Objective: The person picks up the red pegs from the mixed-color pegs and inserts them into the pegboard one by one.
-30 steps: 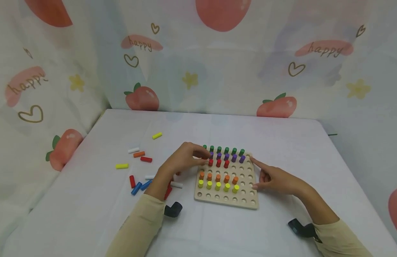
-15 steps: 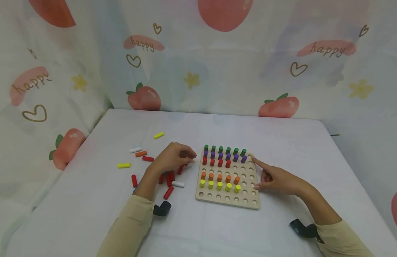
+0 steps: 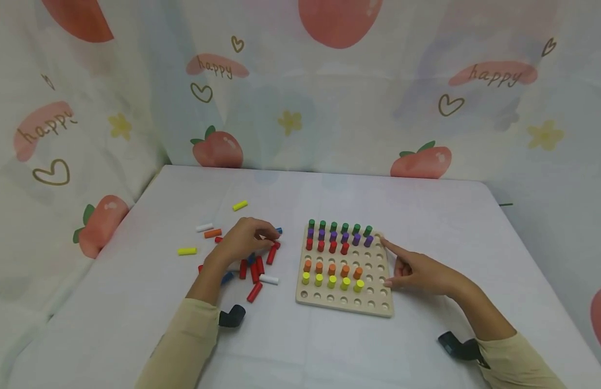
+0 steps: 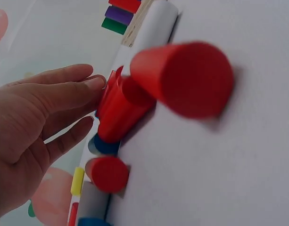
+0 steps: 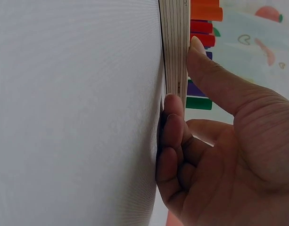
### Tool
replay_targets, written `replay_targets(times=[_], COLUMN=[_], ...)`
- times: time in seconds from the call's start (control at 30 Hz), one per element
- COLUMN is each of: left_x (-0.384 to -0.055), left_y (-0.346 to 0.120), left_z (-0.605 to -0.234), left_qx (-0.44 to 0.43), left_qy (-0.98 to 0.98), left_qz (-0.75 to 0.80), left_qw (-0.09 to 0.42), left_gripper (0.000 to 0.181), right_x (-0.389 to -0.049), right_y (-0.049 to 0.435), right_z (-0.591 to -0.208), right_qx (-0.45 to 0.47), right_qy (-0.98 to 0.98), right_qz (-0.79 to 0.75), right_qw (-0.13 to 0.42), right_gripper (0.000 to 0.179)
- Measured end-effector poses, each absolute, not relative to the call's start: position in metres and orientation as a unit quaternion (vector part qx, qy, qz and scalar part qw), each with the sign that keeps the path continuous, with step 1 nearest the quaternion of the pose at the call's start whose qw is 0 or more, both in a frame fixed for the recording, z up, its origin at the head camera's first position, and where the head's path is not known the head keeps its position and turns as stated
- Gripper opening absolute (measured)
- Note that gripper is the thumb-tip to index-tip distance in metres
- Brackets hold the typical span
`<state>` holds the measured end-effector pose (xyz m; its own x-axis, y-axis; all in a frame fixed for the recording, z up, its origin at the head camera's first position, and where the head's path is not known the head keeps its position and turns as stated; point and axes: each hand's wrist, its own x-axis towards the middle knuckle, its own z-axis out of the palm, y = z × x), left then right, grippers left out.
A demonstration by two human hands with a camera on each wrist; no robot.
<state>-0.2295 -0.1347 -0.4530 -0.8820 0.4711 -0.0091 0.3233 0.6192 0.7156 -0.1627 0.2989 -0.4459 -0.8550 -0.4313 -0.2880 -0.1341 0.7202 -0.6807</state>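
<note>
My left hand point(image 3: 245, 240) reaches over loose red pegs point(image 3: 271, 254) left of the wooden pegboard point(image 3: 336, 305). In the left wrist view its thumb and fingertips are right beside a cluster of red pegs point(image 4: 123, 110), with a larger red peg point(image 4: 196, 80) nearer the camera. My right hand point(image 3: 421, 273) touches the board's right side, index finger extended to the far corner and thumb lower on the edge. In the right wrist view the thumb lies at the board's edge point(image 5: 175, 47); the other fingers are bent beside it. Green, purple, red, orange and yellow pegs stand in rows.
Loose pegs lie scattered on the left of the white table point(image 3: 110, 313): a white peg point(image 3: 269, 279), an orange peg point(image 3: 213, 233), a yellow peg point(image 3: 187, 251), a far yellow peg point(image 3: 240, 205) and blue ones partly hidden by my left hand. Patterned cloth surrounds the table.
My left hand has moved left from the board's red row to the loose pegs. Its withdrawal uncovers a red peg at that row's left end. The right hand stays at the board.
</note>
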Motion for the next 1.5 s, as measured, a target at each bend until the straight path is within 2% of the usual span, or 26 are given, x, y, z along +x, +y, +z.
replay_targets(times=[0.23, 0.67, 1.03, 1.5], left_x=[-0.226, -0.217, -0.217, -0.222], left_y=[-0.145, -0.157, -0.157, -0.146], left_z=[-0.461, -0.470, -0.467, -0.452], left_qx=[0.171, 0.137, 0.138, 0.188], left_qy=[0.903, 0.888, 0.887, 0.879], left_qz=[0.384, 0.433, 0.436, 0.436], left_qw=[0.091, 0.073, 0.063, 0.040], left_gripper=[0.026, 0.024, 0.025, 0.028], right_x=[-0.164, -0.163, -0.163, -0.162], right_y=[0.300, 0.299, 0.299, 0.298], right_z=[-0.448, -0.447, -0.447, -0.446], right_qx=[-0.158, -0.152, -0.159, -0.158], right_qy=[0.904, 0.909, 0.908, 0.906], right_qz=[-0.334, -0.323, -0.326, -0.330], right_qw=[0.217, 0.213, 0.212, 0.211], right_gripper=[0.101, 0.101, 0.101, 0.100])
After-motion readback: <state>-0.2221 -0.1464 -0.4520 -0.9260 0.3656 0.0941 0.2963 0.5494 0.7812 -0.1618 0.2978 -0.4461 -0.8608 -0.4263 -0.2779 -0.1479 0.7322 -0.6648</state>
